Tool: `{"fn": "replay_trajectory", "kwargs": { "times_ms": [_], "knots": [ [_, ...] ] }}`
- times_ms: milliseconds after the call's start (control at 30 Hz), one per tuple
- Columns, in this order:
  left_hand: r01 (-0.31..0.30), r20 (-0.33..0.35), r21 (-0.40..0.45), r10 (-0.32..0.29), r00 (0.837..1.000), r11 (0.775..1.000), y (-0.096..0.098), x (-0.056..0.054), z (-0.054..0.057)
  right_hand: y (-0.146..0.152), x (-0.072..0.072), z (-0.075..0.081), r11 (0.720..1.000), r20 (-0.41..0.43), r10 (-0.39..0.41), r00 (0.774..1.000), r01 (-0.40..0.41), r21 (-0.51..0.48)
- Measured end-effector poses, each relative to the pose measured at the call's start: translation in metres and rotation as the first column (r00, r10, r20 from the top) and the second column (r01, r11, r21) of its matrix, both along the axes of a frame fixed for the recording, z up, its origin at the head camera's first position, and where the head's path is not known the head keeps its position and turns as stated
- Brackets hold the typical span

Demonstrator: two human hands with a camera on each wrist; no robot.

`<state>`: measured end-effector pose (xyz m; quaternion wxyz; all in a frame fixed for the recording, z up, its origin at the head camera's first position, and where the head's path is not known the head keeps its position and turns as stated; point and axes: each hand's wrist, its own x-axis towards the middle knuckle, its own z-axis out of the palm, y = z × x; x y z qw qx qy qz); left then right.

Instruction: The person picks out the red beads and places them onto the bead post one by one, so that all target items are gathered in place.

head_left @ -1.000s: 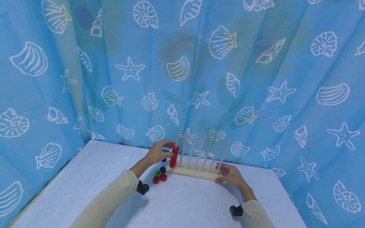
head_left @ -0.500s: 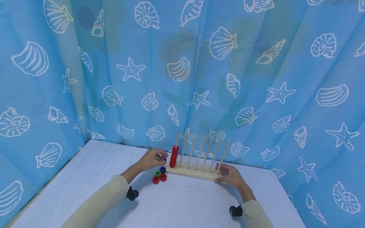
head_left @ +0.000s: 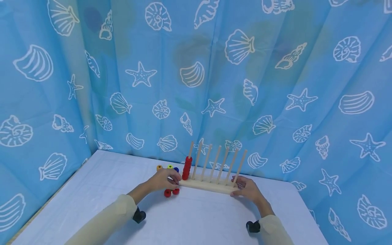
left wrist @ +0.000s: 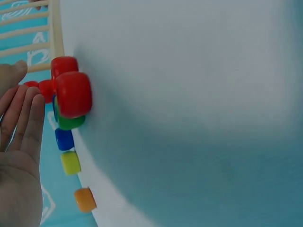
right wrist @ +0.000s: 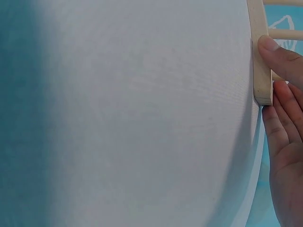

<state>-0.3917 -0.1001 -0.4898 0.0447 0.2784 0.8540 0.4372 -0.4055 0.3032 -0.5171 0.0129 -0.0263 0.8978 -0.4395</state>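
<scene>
A wooden peg rack (head_left: 208, 185) with several upright pegs stands on the table. Red beads (head_left: 187, 168) are stacked on its leftmost peg. My left hand (head_left: 163, 179) is at the rack's left end, above loose beads, and hides some of them in the head view. In the left wrist view its fingers (left wrist: 33, 123) are straight, thumb apart, near two red beads (left wrist: 73, 94) and a green bead (left wrist: 71, 123). My right hand (head_left: 248, 189) holds the rack's right end, thumb on the front of the base (right wrist: 260, 61) and fingers behind it.
Behind the left hand lie an orange bead (head_left: 159, 167), a yellow-green bead (head_left: 169, 166) and a blue bead (head_left: 176, 169). A white cloth covers the table (head_left: 199, 217). A blue shell-print curtain (head_left: 214, 85) hangs behind its far edge.
My left hand has left the red stack and come down and left, then slightly forward over the loose beads. The right hand keeps its hold on the rack.
</scene>
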Motion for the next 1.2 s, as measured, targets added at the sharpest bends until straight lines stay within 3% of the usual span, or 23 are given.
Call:
{"fn": "replay_trajectory", "kwargs": {
  "times_ms": [267,967,1200],
  "knots": [
    [0.082,-0.003,-0.135,-0.083,0.997,0.987,0.0010,0.0044,-0.0048,0.0019,0.0000,-0.0042,1.000,0.008,-0.013,1.000,0.013,-0.021],
    [0.144,-0.050,-0.260,-0.162,0.985,0.955,0.0041,0.0048,-0.0047,0.0002,0.0021,-0.0044,0.999,0.005,-0.012,1.000,0.012,-0.033],
    [0.152,-0.072,-0.336,-0.186,0.980,0.929,0.0042,0.0029,-0.0031,-0.0017,0.0021,0.0002,1.000,0.010,-0.014,1.000,0.014,-0.024]
  ]
}}
